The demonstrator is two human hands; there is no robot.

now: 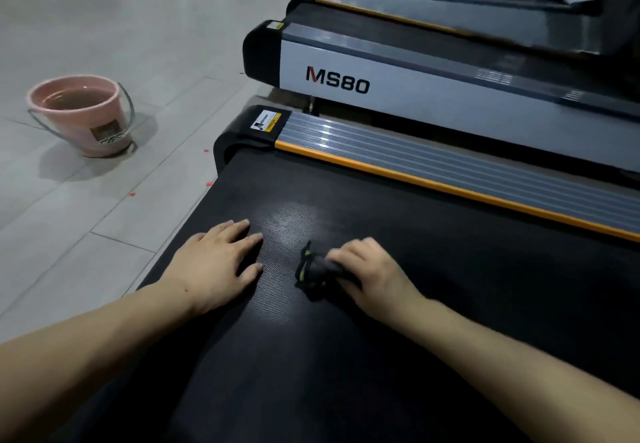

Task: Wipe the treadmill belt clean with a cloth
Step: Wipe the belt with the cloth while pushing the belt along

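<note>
Right hand (372, 269) atop bunched cloth (313, 274)

My left hand (214, 262) lies flat, palm down, on the treadmill belt (450, 287) near its left edge, fingers straight and close together, thumb spread out toward the right. My left forearm runs back bare from the wrist toward the lower left corner of the view, crossing over the belt's left edge. My right hand (367, 269) sits just beside it toward the middle of the belt, knuckles up, fingers curled down around a bunched dark cloth (313, 271) and pressing it onto the belt. My right wrist is bent slightly, and the bare forearm stretches back over the belt toward the lower right corner. The two hands are apart, not touching.
</note>
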